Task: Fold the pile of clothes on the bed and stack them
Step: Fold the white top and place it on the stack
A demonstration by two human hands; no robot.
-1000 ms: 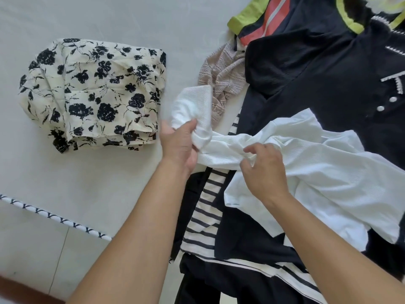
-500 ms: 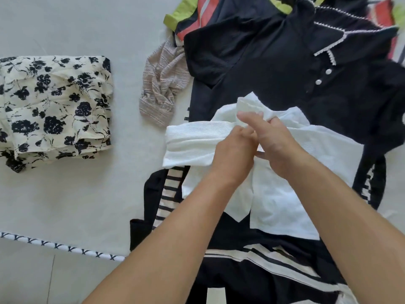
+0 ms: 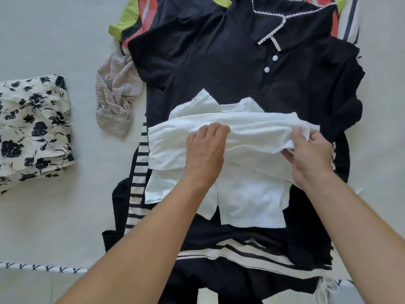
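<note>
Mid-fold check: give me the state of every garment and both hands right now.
white shirt: partly folded, sleeves laid across, on top of the pile
left hand: fingers curled, pressing the sleeve
right hand: pinches the sleeve end
floral garment: folded, apart at left
black polo: spread, unfolded
beige knit: crumpled
striped garment: unfolded, underneath

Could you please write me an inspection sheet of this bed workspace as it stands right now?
Surface: pale bed sheet with patterned edge trim.
Job's things: white top half folded on the black polo; floral garment folded, apart at left.
Clutter: beige knit, striped garment, neon-trimmed piece unfolded.
Grippers: left hand presses the white top; right hand pinches its fold.
Cables: nothing seen.
Surroundings: nothing seen.
</note>
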